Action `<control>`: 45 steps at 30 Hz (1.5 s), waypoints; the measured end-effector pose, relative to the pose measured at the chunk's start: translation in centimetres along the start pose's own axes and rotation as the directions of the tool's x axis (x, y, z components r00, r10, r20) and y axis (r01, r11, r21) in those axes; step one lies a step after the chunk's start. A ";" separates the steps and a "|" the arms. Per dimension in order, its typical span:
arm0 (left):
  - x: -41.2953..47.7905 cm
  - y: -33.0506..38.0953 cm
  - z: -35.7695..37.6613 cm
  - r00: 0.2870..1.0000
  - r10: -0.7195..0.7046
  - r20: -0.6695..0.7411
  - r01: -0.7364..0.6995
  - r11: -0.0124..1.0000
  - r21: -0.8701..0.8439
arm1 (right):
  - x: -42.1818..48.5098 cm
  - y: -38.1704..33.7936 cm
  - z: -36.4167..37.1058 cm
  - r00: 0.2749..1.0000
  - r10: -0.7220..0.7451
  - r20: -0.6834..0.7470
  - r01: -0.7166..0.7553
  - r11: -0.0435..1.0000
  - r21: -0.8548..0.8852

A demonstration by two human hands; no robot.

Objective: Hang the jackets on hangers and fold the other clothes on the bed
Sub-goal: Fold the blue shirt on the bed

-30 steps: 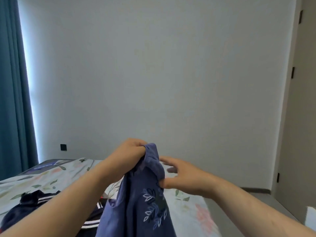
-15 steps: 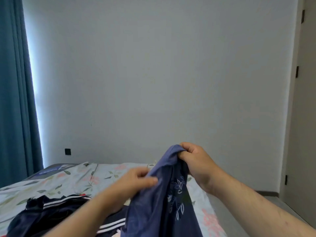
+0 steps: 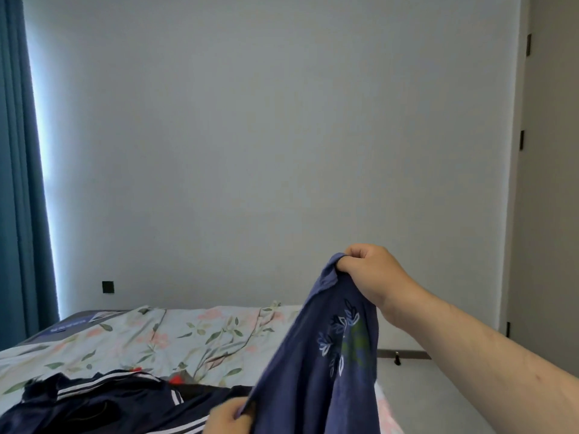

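The bed, under a floral cover, fills the lower left, with the wall behind it and bare floor off its right edge. A dark jacket with white stripes lies crumpled on the near side of the bed. In front of it, at the near right, a blue shirt with a leaf print hangs in the air rather than lying flat. The right hand is closed tight on a bunched corner at the top of the shirt and holds it high; the left hand, low at the frame edge, pinches a lower edge between thumb and fingers. The main risk, as I judge it, is placement: the shirt hangs over the bed's right edge, so a careless lowering could let part of it slide to the floor. It could also land on the jacket, tangling the two and spoiling the fold. The bunched right grip may not be at a true shoulder or hem, giving a skewed, creased fold. The left pinch looks light and could slip.
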State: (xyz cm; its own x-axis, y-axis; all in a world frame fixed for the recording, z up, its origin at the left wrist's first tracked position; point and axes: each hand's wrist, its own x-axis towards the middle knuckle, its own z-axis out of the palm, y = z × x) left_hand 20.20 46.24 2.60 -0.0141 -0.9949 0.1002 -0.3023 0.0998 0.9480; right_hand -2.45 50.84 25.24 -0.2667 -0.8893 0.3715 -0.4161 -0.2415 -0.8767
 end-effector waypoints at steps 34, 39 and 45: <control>2.4 23.2 -17.3 0.867 0.496 -0.044 -0.455 0.825 0.334 | -0.9 -3.9 -12.2 0.993 -0.057 -0.106 0.029 0.969 -0.245; 6.2 17.7 -11.7 0.928 0.362 0.085 -0.368 0.861 0.352 | -0.6 3.5 -10.8 0.989 0.117 -0.086 -0.136 0.958 -0.253; 11.7 7.0 -4.8 0.965 0.196 0.176 -0.259 0.829 0.496 | 1.3 16.2 -6.2 0.934 0.358 -0.016 -0.346 0.890 -0.297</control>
State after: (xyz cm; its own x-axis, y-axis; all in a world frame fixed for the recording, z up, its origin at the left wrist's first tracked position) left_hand 22.52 35.34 11.88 -0.2402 -0.9432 0.2296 -0.7196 0.3318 0.6100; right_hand -14.97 48.17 13.43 -0.4116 -0.9106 0.0376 -0.5359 0.2085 -0.8182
